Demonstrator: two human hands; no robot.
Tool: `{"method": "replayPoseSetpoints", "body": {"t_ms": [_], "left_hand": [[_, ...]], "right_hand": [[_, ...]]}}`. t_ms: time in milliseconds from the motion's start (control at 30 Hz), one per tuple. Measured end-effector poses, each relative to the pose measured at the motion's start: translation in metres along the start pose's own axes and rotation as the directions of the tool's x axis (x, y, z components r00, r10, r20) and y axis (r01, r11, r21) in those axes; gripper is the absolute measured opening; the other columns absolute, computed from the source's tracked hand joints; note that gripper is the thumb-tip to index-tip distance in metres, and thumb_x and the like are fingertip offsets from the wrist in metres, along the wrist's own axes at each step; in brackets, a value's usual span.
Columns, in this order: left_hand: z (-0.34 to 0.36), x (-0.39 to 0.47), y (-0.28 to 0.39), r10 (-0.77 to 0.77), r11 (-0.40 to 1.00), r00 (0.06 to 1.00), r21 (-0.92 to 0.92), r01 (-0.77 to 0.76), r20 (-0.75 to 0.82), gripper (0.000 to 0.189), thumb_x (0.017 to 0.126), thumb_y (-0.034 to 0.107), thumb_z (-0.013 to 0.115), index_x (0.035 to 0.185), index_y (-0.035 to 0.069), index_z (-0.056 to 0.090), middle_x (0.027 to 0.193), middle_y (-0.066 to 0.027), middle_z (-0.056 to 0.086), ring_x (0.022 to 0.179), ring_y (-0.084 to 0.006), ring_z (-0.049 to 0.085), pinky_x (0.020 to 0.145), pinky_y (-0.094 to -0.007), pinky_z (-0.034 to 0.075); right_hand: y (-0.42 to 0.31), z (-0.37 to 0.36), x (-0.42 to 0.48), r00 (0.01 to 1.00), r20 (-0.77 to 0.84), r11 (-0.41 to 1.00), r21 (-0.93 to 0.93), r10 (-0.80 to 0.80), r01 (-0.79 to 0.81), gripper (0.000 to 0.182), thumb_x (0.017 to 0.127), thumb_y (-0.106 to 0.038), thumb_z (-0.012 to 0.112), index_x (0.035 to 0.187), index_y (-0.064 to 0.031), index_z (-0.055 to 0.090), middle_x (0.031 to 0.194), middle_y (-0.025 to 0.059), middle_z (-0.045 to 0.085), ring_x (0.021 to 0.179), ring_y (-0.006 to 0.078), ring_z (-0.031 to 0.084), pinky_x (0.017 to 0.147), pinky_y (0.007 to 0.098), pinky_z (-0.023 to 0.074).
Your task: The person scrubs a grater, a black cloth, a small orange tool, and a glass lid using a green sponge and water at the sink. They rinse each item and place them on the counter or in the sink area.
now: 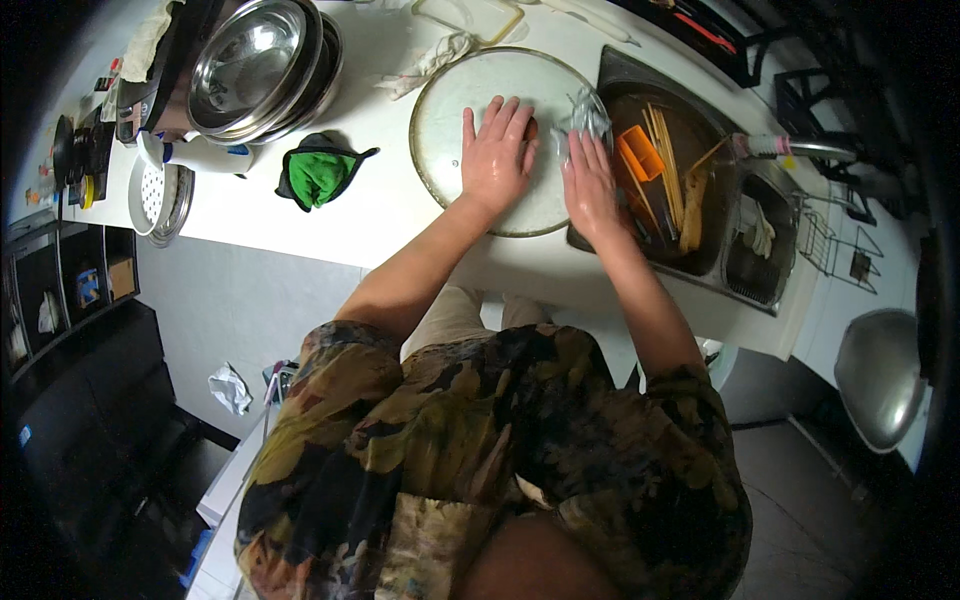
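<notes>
A large round glass pot lid point(442, 161) with a metal rim lies on the white countertop before me. My left hand point(496, 154) rests flat on it, fingers spread and skin wet. Beside that hand shows part of a reddish-brown knob point(532, 129), the rest hidden. My right hand point(590, 184) is at the lid's right side, its fingers pressed on a crumpled greyish wad point(589, 114). Whether the wad is wet cloth or thin plastic, I cannot tell.
At right, a sink point(675, 94) holds chopsticks point(664, 165), an orange container point(641, 152) and a brush-like tool point(694, 210) under a faucet point(810, 148). Leftward are a green cloth point(319, 178), stacked steel bowls point(251, 67) and a spray bottle point(206, 155). A whitish rag point(439, 60) lies behind the lid.
</notes>
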State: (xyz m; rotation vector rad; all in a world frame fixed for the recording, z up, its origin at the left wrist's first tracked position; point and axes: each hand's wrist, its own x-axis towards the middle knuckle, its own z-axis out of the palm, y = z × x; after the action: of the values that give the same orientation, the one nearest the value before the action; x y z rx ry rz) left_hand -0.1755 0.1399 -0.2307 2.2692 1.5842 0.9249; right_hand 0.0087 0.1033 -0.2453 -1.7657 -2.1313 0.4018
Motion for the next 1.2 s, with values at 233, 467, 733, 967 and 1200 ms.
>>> {"method": "replayPoseSetpoints", "body": {"t_ms": [233, 467, 733, 967, 1200], "left_hand": [[0.006, 0.005, 0.005, -0.027, 1.000, 1.000, 0.000, 0.027, 0.003, 0.060, 0.085, 0.017, 0.065, 0.137, 0.006, 0.037, 0.135, -0.0124, 0.052, 0.133, -0.0332, 0.043, 0.112, -0.0576, 0.024], [0.003, 0.002, 0.005, -0.097, 0.995, 0.995, 0.009, 0.097, 0.019, 0.056, 0.085, 0.017, 0.065, 0.134, 0.005, 0.041, 0.134, -0.0120, 0.052, 0.133, -0.0328, 0.043, 0.112, -0.0567, 0.026], [0.004, 0.004, 0.003, -0.078, 0.996, 0.996, -0.046, 0.076, -0.045, 0.051, 0.082, 0.020, 0.070, 0.124, 0.003, 0.047, 0.129, -0.0172, 0.052, 0.128, -0.0357, 0.045, 0.110, -0.0554, 0.030], [0.004, -0.008, 0.000, -0.143, 0.990, 0.976, -0.009, 0.143, -0.164, 0.049, 0.078, 0.025, 0.073, 0.113, -0.002, 0.052, 0.121, -0.0195, 0.052, 0.122, -0.0371, 0.047, 0.108, -0.0563, 0.033], [0.006, -0.008, -0.001, -0.056, 0.996, 0.972, -0.087, 0.037, -0.228, 0.041, 0.081, 0.020, 0.071, 0.113, 0.000, 0.057, 0.117, -0.0186, 0.057, 0.119, -0.0372, 0.052, 0.105, -0.0501, 0.040]], "right_hand": [[0.027, 0.029, 0.158, 0.962, 0.040, 0.963, -0.006, -0.269, 0.269, 0.045, 0.101, -0.027, 0.039, 0.139, -0.0019, 0.045, 0.143, 0.0201, 0.046, 0.135, 0.0379, 0.037, 0.114, 0.0435, 0.0287], [0.083, -0.011, 0.106, 0.972, 0.110, 0.973, 0.131, -0.207, 0.192, 0.039, 0.097, -0.012, 0.046, 0.135, -0.0016, 0.050, 0.142, 0.0191, 0.047, 0.134, 0.0365, 0.040, 0.112, 0.0403, 0.0324], [0.000, 0.034, 0.195, 0.762, 0.162, 0.779, 0.139, -0.627, 0.612, 0.040, 0.098, -0.019, 0.045, 0.135, -0.0049, 0.052, 0.140, 0.0151, 0.051, 0.133, 0.0321, 0.043, 0.114, 0.0409, 0.0303], [0.047, -0.004, 0.137, 0.820, 0.181, 0.838, 0.186, -0.543, 0.513, 0.044, 0.100, -0.020, 0.041, 0.143, -0.0101, 0.044, 0.144, 0.0173, 0.046, 0.136, 0.0357, 0.039, 0.115, 0.0440, 0.0289], [-0.011, 0.028, 0.198, 0.749, 0.315, 0.811, 0.166, -0.583, 0.561, 0.037, 0.097, -0.016, 0.043, 0.129, -0.0018, 0.055, 0.137, 0.0219, 0.051, 0.131, 0.0371, 0.044, 0.111, 0.0408, 0.0341]]}}
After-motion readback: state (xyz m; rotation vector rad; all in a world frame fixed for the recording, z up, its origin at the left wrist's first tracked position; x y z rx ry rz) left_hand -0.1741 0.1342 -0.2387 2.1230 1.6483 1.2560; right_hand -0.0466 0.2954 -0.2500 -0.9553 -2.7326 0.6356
